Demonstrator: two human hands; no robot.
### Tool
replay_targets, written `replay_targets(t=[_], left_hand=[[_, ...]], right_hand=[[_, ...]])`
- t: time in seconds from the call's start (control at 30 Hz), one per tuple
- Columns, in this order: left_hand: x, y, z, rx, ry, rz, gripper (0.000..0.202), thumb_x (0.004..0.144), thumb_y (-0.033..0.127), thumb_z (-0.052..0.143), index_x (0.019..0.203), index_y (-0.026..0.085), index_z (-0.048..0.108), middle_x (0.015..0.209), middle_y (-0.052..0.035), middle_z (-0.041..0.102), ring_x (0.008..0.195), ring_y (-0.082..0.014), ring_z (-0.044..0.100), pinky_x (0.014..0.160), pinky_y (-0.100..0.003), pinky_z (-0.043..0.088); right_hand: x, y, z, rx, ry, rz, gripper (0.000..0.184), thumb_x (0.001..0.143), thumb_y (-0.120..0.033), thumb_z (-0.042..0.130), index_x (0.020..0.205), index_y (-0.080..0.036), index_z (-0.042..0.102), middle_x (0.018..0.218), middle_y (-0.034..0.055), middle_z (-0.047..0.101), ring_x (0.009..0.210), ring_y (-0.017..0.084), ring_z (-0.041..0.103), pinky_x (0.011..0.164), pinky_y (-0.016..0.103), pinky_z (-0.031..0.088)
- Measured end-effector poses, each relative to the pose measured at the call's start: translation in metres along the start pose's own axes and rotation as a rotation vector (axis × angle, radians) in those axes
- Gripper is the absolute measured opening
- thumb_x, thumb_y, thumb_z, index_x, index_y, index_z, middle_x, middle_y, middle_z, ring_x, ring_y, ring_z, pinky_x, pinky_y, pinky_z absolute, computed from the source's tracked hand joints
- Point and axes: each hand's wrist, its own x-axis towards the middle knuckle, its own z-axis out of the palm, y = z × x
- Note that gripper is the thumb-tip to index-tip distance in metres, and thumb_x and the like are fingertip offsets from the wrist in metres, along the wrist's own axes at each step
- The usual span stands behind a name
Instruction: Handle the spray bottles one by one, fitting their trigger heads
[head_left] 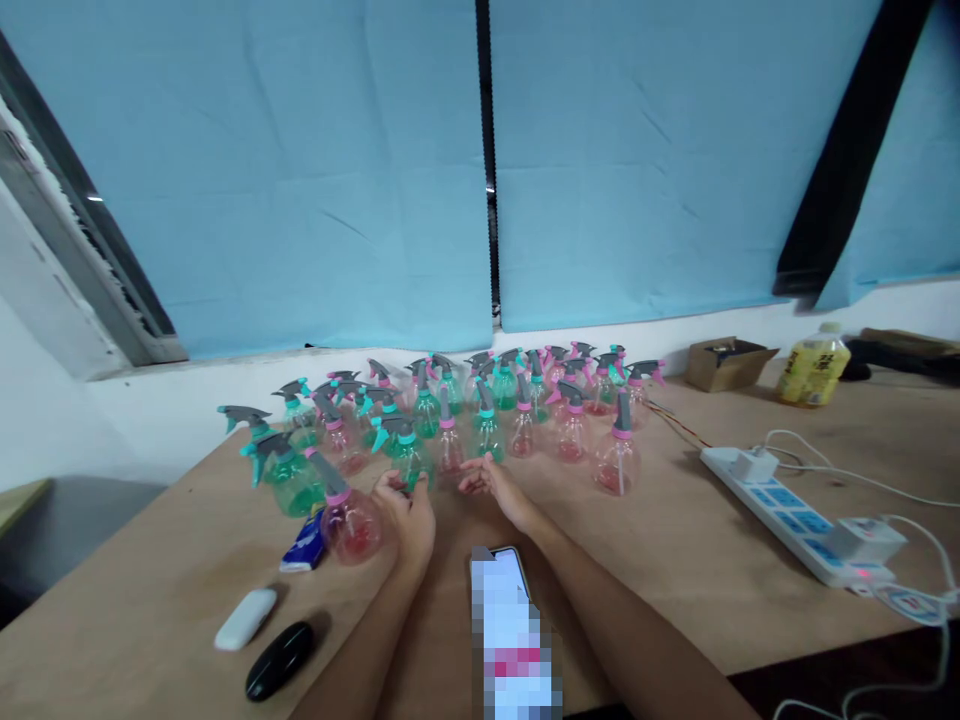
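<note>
spray bottles (pixel 480 420): green, pink | table (pixel 675 540): brown | power strip (pixel 795 520): white-blue | curtains (pixel 337 170): blue

L hand (pixel 409 515), R hand (pixel 499 490) bare; forearms (pixel 600 610) bare.

No text could be read anywhere. The label on the yellow bottle (pixel 812 366) at upper right and the print on the blue packet (pixel 304 545) at lower left were too blurred. The phone (pixel 501 572) screen at the bottom was pixelated.
</note>
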Motion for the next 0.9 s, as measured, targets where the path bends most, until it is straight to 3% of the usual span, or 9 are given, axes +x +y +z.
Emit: replay_targets(t=[0.03,0.17,0.37,0.5,0.73,0.9], left_hand=[[-0.001,0.003,0.0,0.051,0.058,0.013,0.046,0.084,0.041,0.061,0.12,0.022,0.04,0.123,-0.0131,0.046,0.119,-0.0284,0.046,0.1,-0.045,0.04],[-0.002,0.006,0.004,0.137,0.038,0.059,0.072,0.082,0.035,0.066,0.141,0.017,0.029,0.142,-0.0215,0.034,0.136,-0.0341,0.034,0.111,-0.053,0.03],[0.01,-0.008,0.005,0.138,-0.033,0.023,0.089,0.08,0.036,0.068,0.151,0.018,0.017,0.156,-0.0222,0.023,0.148,-0.0363,0.018,0.118,-0.057,0.02],[0.012,-0.012,0.005,0.126,-0.083,0.029,0.089,0.083,0.039,0.066,0.152,0.02,0.013,0.154,-0.0205,0.029,0.146,-0.0331,0.025,0.119,-0.053,0.02],[0.002,-0.007,0.009,0.332,-0.019,-0.028,0.085,0.079,0.04,0.068,0.143,0.006,0.023,0.144,-0.0267,0.034,0.14,-0.0375,0.028,0.114,-0.053,0.026],[-0.002,0.005,0.01,0.429,-0.058,-0.095,0.082,0.081,0.038,0.066,0.145,0.011,0.022,0.145,-0.0259,0.036,0.139,-0.0388,0.032,0.109,-0.056,0.031]], right_hand=[[0.0,0.0,0.0,-0.012,0.006,-0.005,0.079,0.085,-0.082,0.027,0.104,-0.017,0.067,0.082,0.0095,0.074,0.082,0.021,0.069,0.075,0.034,0.047],[-0.002,0.0,-0.001,-0.041,-0.003,-0.006,0.079,0.085,-0.082,0.026,0.101,-0.017,0.068,0.075,0.0072,0.072,0.071,0.019,0.067,0.072,0.033,0.046],[-0.004,0.001,0.002,-0.072,-0.033,-0.03,0.076,0.086,-0.081,0.027,0.102,-0.018,0.067,0.074,0.0057,0.071,0.07,0.018,0.066,0.073,0.033,0.045],[-0.005,-0.001,0.001,-0.085,-0.042,-0.042,0.077,0.087,-0.08,0.026,0.102,-0.017,0.068,0.072,0.0056,0.071,0.071,0.019,0.066,0.075,0.033,0.045],[-0.005,0.001,0.001,-0.106,-0.043,-0.044,0.078,0.089,-0.079,0.025,0.103,-0.017,0.069,0.072,0.0059,0.071,0.071,0.019,0.066,0.076,0.034,0.045],[-0.004,0.004,-0.001,-0.122,-0.042,-0.044,0.077,0.09,-0.078,0.023,0.098,-0.017,0.07,0.074,0.0067,0.071,0.072,0.018,0.065,0.072,0.031,0.043]])
